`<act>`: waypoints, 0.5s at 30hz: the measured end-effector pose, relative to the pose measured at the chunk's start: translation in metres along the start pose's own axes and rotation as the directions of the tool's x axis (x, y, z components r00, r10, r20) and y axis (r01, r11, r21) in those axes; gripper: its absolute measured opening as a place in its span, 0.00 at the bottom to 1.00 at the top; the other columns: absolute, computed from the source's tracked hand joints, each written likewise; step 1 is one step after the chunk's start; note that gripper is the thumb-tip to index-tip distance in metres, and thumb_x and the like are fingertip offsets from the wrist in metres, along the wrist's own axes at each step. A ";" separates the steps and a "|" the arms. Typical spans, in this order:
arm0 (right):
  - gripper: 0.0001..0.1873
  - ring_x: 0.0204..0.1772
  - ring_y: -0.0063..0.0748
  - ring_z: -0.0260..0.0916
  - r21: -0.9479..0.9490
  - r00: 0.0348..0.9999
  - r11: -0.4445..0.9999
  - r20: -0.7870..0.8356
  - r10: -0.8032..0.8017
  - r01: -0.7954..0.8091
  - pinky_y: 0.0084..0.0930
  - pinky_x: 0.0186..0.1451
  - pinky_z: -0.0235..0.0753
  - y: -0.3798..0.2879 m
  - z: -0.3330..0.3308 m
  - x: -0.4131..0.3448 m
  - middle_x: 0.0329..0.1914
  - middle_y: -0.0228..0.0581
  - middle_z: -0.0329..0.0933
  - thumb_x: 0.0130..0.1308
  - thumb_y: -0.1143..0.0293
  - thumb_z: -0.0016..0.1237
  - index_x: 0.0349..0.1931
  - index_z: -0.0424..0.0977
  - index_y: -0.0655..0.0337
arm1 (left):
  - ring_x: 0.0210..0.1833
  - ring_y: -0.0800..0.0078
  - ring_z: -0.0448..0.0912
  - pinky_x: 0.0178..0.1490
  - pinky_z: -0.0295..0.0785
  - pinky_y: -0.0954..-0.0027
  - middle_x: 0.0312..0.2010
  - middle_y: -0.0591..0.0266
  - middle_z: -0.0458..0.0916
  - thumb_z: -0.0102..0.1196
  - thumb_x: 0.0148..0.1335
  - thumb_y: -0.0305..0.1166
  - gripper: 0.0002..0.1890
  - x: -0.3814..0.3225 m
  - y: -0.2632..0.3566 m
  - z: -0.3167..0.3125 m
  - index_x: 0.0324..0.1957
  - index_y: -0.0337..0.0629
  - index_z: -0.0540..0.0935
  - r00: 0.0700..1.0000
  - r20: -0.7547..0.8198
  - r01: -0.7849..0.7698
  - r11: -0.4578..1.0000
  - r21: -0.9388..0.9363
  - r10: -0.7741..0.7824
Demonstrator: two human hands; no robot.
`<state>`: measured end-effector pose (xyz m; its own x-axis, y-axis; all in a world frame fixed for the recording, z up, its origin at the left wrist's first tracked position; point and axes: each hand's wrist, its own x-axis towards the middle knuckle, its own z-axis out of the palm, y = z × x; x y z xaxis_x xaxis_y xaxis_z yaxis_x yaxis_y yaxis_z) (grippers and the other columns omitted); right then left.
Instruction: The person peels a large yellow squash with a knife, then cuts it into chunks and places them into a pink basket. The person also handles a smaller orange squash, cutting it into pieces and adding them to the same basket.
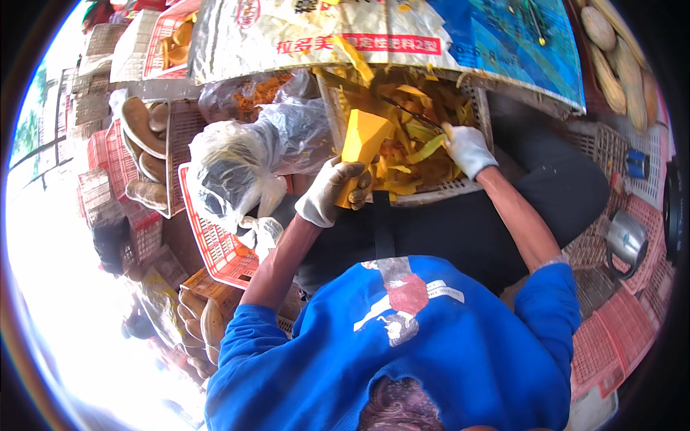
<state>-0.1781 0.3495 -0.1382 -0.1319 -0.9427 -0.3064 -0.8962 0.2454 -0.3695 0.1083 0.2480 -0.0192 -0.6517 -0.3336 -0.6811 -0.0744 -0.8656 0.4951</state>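
My left hand point(335, 188), in a soiled work glove, grips a peeled orange-yellow pumpkin piece point(366, 132) with flat cut faces, held upright in front of my lap. In my gloved right hand point(468, 150) is a knife point(412, 113); its thin dark blade points away to the upper left, and its handle is mostly hidden by the fingers. Blade and pumpkin piece are apart. Beneath both hands a plastic crate point(488, 116) holds a heap of yellow and green pumpkin peelings point(426, 143).
A sheet of printed sacking point(323, 32) covers the surface beyond the crate. At left are knotted plastic bags point(232, 167), a red crate point(215, 242) and whole long pumpkins point(143, 126). More pumpkins point(628, 75) lie far right, above a metal mug point(626, 240) standing on crates.
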 end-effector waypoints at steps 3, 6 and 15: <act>0.13 0.41 0.56 0.78 0.072 0.998 0.997 -0.064 -0.022 0.027 0.49 0.42 0.76 0.001 0.005 -0.001 0.33 0.54 0.80 0.62 0.65 0.50 0.45 0.77 0.60 | 0.18 0.79 0.68 0.21 0.65 0.77 0.27 0.65 0.72 0.55 0.62 0.35 0.19 -0.007 0.034 -0.031 0.53 0.37 0.72 0.985 -0.142 -0.093 0.995 0.020 0.095; 0.13 0.40 0.61 0.76 0.199 0.994 0.978 -0.084 0.071 -0.053 0.52 0.43 0.75 -0.008 0.008 0.003 0.32 0.58 0.79 0.62 0.62 0.50 0.38 0.79 0.62 | 0.27 0.76 0.74 0.30 0.73 0.79 0.31 0.62 0.75 0.54 0.64 0.34 0.17 -0.004 0.097 -0.090 0.52 0.36 0.73 0.937 -0.256 -0.282 0.947 -0.156 0.237; 0.13 0.43 0.64 0.75 0.267 0.974 0.938 0.112 0.198 -0.221 0.48 0.42 0.73 -0.021 -0.013 0.009 0.31 0.64 0.76 0.61 0.65 0.54 0.39 0.78 0.67 | 0.36 0.60 0.83 0.41 0.84 0.66 0.37 0.45 0.83 0.52 0.69 0.37 0.19 0.015 0.370 -0.226 0.47 0.24 0.74 0.629 -0.531 -0.717 0.687 -0.114 0.568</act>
<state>-0.1655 0.3330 -0.1220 -0.2586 -0.8441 -0.4697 -0.6981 0.4994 -0.5132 0.2416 -0.1617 0.0315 -0.0515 -0.8997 -0.4334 0.5027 -0.3984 0.7672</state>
